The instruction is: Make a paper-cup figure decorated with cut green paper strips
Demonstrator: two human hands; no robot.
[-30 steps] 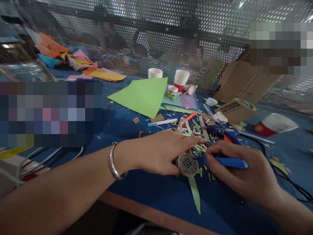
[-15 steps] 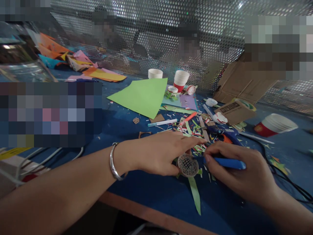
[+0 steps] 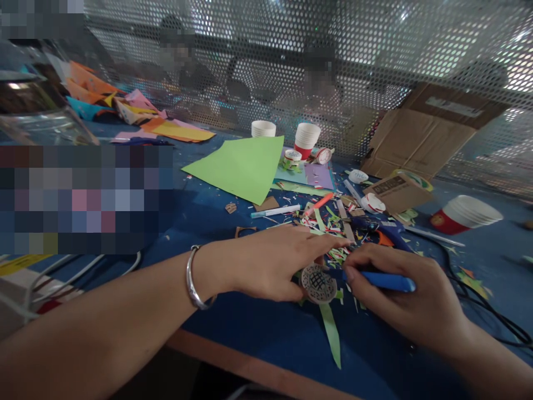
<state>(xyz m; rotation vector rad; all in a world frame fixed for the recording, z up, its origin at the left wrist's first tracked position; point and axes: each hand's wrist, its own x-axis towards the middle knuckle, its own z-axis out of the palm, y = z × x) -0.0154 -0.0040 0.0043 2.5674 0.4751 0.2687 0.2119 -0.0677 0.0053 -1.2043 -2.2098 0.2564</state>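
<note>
My left hand (image 3: 266, 261), with a silver bangle (image 3: 192, 278) at the wrist, steadies a small round disc (image 3: 318, 283) between thumb and fingers. Dark lines cover the disc: a grid in the middle and small marks around the rim. Green paper pieces stick out from under it, and a long pointed green strip (image 3: 332, 336) reaches toward the table's front edge. Closed around a blue marker (image 3: 387, 281), my right hand (image 3: 410, 294) is just right of the disc. The marker's tip is at the disc's right edge; whether it touches is too small to tell.
Paper scraps (image 3: 333, 225) lie beyond my hands, with a white marker (image 3: 275, 211) and an orange one (image 3: 319, 204). A green sheet (image 3: 241, 169), paper cups (image 3: 307, 139) and a cardboard box (image 3: 416, 139) stand farther back. Scissors (image 3: 393, 238) and a black cable (image 3: 466, 289) are at right.
The view has tilted slightly, showing more of the cardboard box. Both hands keep nearly the same places; the marker's tip stays by the disc's right side.
</note>
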